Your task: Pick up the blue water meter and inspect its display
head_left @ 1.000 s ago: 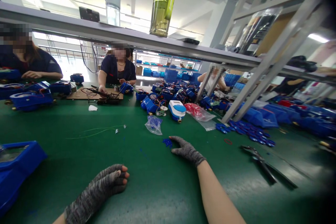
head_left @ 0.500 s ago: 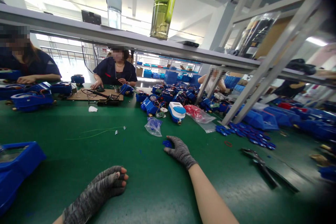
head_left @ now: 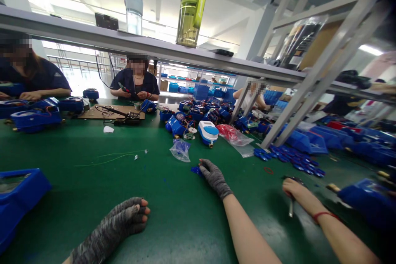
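My left hand (head_left: pixel 114 225), in a grey fingerless glove, rests on the green table top (head_left: pixel 173 218). Its fingers are loosely curled together with the thumb against them, and no object shows in it. Farther forward, my right hand (head_left: pixel 215 179), gloved the same way, is at a little heap of small blue pieces (head_left: pixel 195 170). Thumb and forefinger are drawn together there; what lies between them is too small to make out. Beyond it lie a clear plastic bag with blue contents (head_left: pixel 180 150) and a white-and-blue water meter (head_left: pixel 208 133).
At the right, another person's hand (head_left: pixel 300 194) grips a tool, apparently the pliers. Blue rings (head_left: pixel 297 161) and a red band (head_left: pixel 268 170) lie nearby. A blue housing (head_left: pixel 21 198) stands at left. Meter bodies (head_left: pixel 198 111) are piled behind, under a shelf (head_left: pixel 173 51).
My right thumb and forefinger have closed together beside the blue pieces. Another person's hand has come in from the right onto the pliers. My left hand has hardly moved.
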A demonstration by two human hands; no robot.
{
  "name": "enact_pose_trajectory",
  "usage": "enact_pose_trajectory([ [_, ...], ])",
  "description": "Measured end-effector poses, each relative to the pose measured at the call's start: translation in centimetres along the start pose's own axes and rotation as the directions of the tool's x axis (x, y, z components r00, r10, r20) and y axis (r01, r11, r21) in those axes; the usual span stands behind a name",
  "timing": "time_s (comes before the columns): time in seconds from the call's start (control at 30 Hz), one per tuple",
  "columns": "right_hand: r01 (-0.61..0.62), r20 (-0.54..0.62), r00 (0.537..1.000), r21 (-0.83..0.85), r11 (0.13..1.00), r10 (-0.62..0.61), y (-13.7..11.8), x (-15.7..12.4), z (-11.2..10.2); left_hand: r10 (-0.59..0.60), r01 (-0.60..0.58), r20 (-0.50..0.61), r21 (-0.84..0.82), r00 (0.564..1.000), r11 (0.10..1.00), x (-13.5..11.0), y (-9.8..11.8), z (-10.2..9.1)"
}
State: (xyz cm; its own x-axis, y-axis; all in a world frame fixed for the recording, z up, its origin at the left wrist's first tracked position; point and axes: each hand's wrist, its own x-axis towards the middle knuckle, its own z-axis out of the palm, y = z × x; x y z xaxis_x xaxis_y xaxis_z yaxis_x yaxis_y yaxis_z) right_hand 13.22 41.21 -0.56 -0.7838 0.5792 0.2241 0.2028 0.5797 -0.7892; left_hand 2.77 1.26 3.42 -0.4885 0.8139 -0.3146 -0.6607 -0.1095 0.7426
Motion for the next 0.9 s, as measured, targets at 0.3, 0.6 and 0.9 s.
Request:
enact_pose_trajectory([
  [0.3, -0.01, -0.136, 0.991, 0.028, 1.0, 0.014, 0.7, 0.4, -0.1, 0.01, -0.009, 0.05, -0.009, 0.999, 1.0, -0.3, -0.2, -0.5],
  [0.6, -0.066, -0.109, 0.99, 0.187, 0.98, 0.087, 0.1, 0.2, -0.5, 0.002, -0.001, 0.028, -0.011, 1.0, 1.0, -0.2, -0.1, -0.2],
  [0.9, -0.11, 0.116, 0.989, 0.167, 0.98, 0.092, -0.8, -0.9, -3.4, 0.009, -0.009, 0.004, 0.0, 1.0, 1.0, -0.2, 0.0, 0.2],
])
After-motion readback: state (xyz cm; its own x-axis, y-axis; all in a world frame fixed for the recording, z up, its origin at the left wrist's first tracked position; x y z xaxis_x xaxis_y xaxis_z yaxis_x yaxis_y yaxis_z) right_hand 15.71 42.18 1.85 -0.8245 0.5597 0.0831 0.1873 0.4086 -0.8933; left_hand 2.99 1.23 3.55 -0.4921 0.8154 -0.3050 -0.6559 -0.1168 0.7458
